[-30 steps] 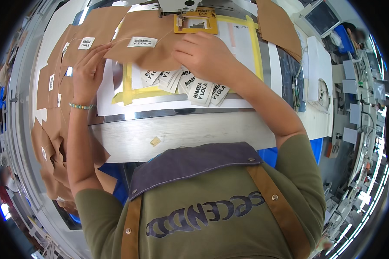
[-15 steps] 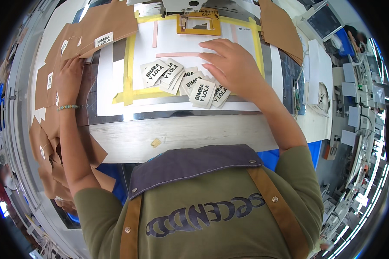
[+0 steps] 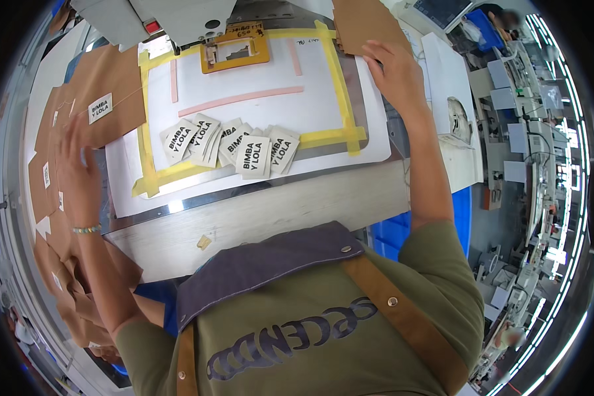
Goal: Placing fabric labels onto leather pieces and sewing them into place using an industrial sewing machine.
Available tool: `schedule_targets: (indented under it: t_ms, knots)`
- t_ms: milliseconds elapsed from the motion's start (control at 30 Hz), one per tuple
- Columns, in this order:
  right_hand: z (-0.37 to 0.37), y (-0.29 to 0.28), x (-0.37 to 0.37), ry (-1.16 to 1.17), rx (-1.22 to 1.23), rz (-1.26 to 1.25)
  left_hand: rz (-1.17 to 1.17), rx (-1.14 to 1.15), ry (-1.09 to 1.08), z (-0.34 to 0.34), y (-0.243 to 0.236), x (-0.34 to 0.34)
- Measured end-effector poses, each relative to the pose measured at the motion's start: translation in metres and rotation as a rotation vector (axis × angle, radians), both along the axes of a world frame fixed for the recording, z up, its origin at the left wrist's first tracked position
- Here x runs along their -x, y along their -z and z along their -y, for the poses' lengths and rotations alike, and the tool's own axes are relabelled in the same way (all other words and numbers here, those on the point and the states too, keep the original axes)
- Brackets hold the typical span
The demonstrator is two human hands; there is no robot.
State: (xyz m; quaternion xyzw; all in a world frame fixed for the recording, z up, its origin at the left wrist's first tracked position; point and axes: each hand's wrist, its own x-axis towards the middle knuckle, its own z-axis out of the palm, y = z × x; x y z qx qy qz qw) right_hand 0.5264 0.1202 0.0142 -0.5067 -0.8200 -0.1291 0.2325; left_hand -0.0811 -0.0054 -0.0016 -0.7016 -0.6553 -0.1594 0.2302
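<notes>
My left hand (image 3: 80, 168), somewhat blurred, is at the left over the spread of brown pieces (image 3: 122, 86), its fingers stretched out and nothing visible in them. A beaded bracelet circles that wrist. At the upper right, my right hand (image 3: 399, 79) has its fingertips at the near edge of a stack of brown flat pieces (image 3: 369, 23); thumb and fingers are apart. Between the hands several square white labels with black print (image 3: 252, 158) lie fanned out in a pile. They rest on a white sheet (image 3: 244, 115) bordered with yellow tape.
A yellow frame (image 3: 261, 56) sits under the grey machine head (image 3: 152, 26) at the back. Pink strips (image 3: 241, 100) mark the sheet. More brown pieces (image 3: 72, 290) hang over the table's left side. Blue bins (image 3: 393, 231) stand below the front edge at the right.
My right hand has moved from above the labels to the brown stack at the right. My left hand has lifted from the left-hand brown pieces' edge. The whole view has shifted and tilted.
</notes>
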Motion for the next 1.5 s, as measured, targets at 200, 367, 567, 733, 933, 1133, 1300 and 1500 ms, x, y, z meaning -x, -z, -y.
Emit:
schedule_targets:
  t_ms: [200,367,567,733,933,1133,1300,1500]
  knots:
    - [-0.028,0.019,-0.002,-0.051,0.025,0.105,0.519,0.405,0.400,0.039,0.009,-0.138]
    - [-0.035,0.016,-0.004,-0.010,0.089,-0.050,0.514,0.532,0.534,0.046,0.002,-0.184]
    - [-0.055,0.021,-0.020,0.139,0.281,-0.540,0.716,0.606,0.758,0.023,-0.001,-0.204]
    - [-0.048,0.010,0.018,-0.174,-0.090,-0.340,0.627,0.478,0.861,0.004,-0.020,-0.215]
    - [-0.026,0.032,0.066,-0.383,-0.130,0.130,0.445,0.315,0.849,-0.027,-0.011,-0.226]
    - [0.006,0.031,0.108,-0.670,-0.129,0.182,0.398,0.184,0.801,-0.063,-0.003,-0.238]
    - [0.024,0.020,0.117,-0.748,-0.054,0.148,0.337,0.266,0.825,-0.081,0.005,-0.238]
    - [0.035,0.019,0.096,-0.522,-0.099,0.213,0.018,0.121,0.837,-0.075,0.012,-0.202]
